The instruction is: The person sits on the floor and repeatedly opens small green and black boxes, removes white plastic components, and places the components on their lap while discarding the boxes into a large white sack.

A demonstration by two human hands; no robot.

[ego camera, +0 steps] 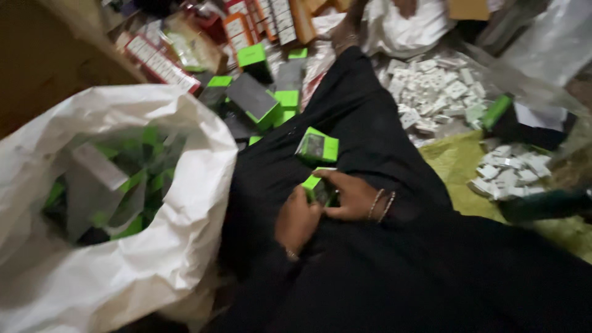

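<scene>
Big white sack (123, 271) fills the lower left, stuffed with green-and-grey boxes. At frame centre, on the black-robed lap, both hands clasp one small green box (317, 188): left hand (298, 221) below it, right hand (351, 196) beside it, fingers closed round it. The box's long axis tilts toward upper right.

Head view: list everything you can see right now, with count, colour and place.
Box in hands: one, green and grey, on the lap.
Box on lap: one, green and grey, just beyond the hands.
Loose boxes: several, green and grey, floor ahead.
Sack: one, white, left, holding more green boxes.
Small packets: many, white, upper right.
Mat: one, yellow-green, right.
Black garment: one, centre.
Left hand: grip on the box.
Right hand: grip on the box.
</scene>
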